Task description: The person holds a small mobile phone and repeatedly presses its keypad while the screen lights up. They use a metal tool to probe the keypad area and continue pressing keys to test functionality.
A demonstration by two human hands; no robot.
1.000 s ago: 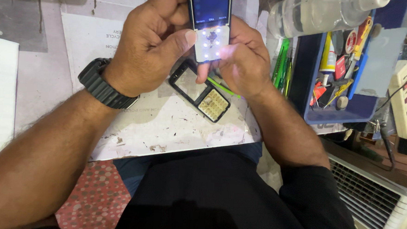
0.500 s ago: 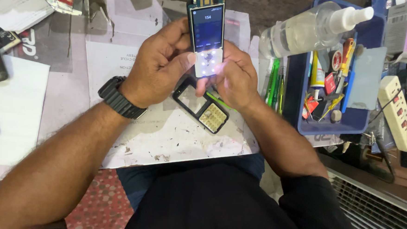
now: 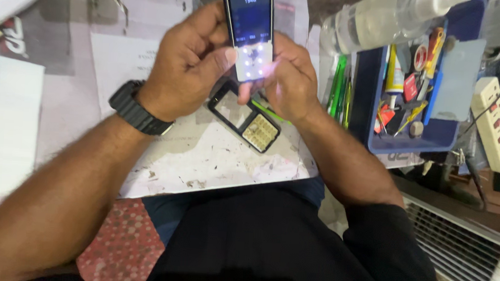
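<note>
Black phone frame under hands

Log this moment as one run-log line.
left hand: grips lit keypad phone | right hand: thumb at keys | below: phone front cover on white board

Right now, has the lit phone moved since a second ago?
No: the phone stays just above the loose black cover on the bench; only the camera shifted.

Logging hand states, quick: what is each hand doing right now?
Left hand: closed around the slim lit-screen keypad phone, thumb on its glowing keys.
Right hand: closed on the same phone's lower end.
</note>
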